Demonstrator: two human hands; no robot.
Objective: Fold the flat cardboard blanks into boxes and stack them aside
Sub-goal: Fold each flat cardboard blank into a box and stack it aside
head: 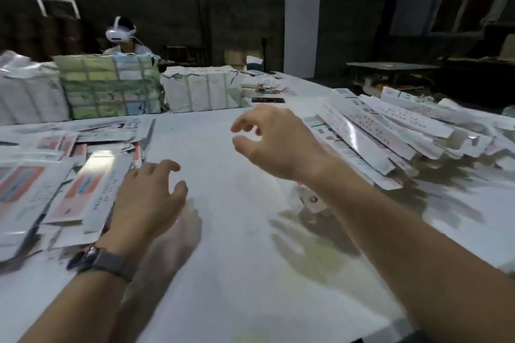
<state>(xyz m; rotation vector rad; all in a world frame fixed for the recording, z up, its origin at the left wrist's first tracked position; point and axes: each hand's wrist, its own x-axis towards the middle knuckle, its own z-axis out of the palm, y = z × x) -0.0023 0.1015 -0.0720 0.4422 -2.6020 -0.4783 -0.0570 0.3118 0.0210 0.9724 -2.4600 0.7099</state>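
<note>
Flat printed cardboard blanks [83,189], white with orange panels, lie spread over the left side of the white table [237,273]. On the right, several long folded boxes [384,131] lie stacked in a slanting heap. My left hand [145,203], a watch on its wrist, hovers at the right edge of the blanks with loosely curled fingers and holds nothing. Over the table's middle, left of the folded boxes, my right hand [273,139] is raised, fingers relaxed and empty.
Wrapped and strapped bundles [111,86] stand along the table's far side, with a smaller pile of scraps [267,89] to their right. A person wearing a white headset [120,32] sits behind the bundles. A small printed piece [313,200] lies under my right forearm.
</note>
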